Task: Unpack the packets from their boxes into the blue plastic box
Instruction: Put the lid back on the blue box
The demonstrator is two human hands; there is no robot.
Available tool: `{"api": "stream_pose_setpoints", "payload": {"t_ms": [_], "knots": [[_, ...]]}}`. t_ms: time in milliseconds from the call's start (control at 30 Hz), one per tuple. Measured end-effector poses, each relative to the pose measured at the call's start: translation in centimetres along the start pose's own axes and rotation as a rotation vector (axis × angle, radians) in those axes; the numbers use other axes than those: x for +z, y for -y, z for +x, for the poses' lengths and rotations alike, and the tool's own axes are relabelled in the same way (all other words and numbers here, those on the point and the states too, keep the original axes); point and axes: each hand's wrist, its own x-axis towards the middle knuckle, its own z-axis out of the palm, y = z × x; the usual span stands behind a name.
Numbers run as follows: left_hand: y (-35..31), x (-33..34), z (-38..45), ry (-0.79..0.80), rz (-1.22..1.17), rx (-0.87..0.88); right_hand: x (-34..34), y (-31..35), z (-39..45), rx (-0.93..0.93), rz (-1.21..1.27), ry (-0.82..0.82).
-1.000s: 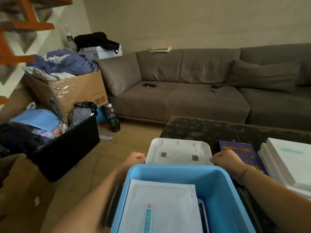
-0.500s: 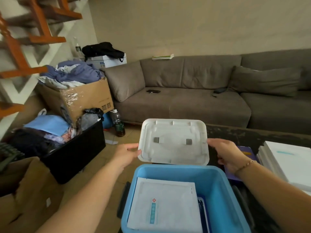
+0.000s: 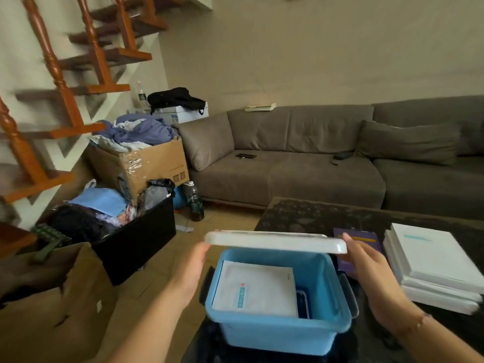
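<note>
The blue plastic box (image 3: 277,334) stands at the near edge of the dark table, with a white packet (image 3: 255,289) lying flat inside and a blue-edged item beside it. Held level just above the box's far rim is a white lid (image 3: 275,241), seen almost edge-on. My left hand (image 3: 195,265) grips the lid's left end and my right hand (image 3: 366,260) grips its right end. A stack of flat white boxes (image 3: 434,265) lies on the table to the right, and a purple box (image 3: 364,239) lies partly hidden behind my right hand.
The dark patterned table (image 3: 314,213) stands in front of a grey sofa (image 3: 314,163). On the floor to the left are a black crate (image 3: 136,242) of clothes, cardboard boxes (image 3: 52,310), a green bottle (image 3: 195,203) and a wooden staircase (image 3: 65,82).
Both hands lifted the white lid off the table behind the blue box, stood it up facing me, then tipped it flat over the box's far rim. The view tilted upward.
</note>
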Motion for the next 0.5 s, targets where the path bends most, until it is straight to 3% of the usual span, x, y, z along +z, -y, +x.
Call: {"api": "stream_pose_setpoints", "payload": {"t_ms": [267,500], "knots": [[1.3,1.1,-3.0,0.046,0.129,-0.086,-0.8,-3.2,-2.8,0.056,-0.101,0.051],[1.1,1.2,-3.7,-0.053,0.069,-0.116,-0.5,-3.8,-2.7,0.071,-0.094,0.02]]}}
